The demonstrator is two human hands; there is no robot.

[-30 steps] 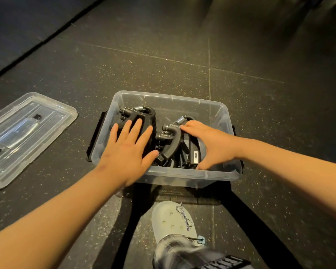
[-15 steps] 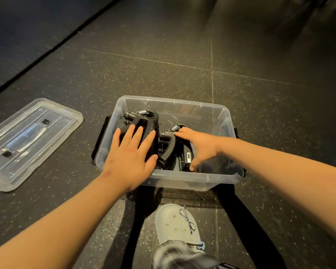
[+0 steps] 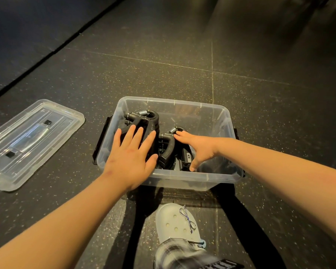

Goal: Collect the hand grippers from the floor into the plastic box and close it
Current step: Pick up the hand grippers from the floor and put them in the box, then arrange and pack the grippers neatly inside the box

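A clear plastic box (image 3: 206, 113) stands open on the dark floor in front of me. Several black hand grippers (image 3: 144, 118) with metal springs lie piled in its left and middle part. My left hand (image 3: 131, 154) lies flat with straight fingers on the left pile, pressing on it. Inside the box, my right hand (image 3: 199, 147) reaches in from the right, fingers spread over the middle grippers, thumb pointing down toward the near wall. The clear lid (image 3: 29, 140) lies flat on the floor to the left of the box.
My foot in a pale clog (image 3: 177, 224) stands just below the box's near wall. The dark speckled floor (image 3: 260, 94) has tile seams, and a darker mat (image 3: 27, 35) borders it at the upper left. Black latches (image 3: 100, 140) hang on the box's short sides.
My right hand has slid further down and left into the box over the middle grippers. My left hand stays flat on the left pile. The view has shifted slightly.
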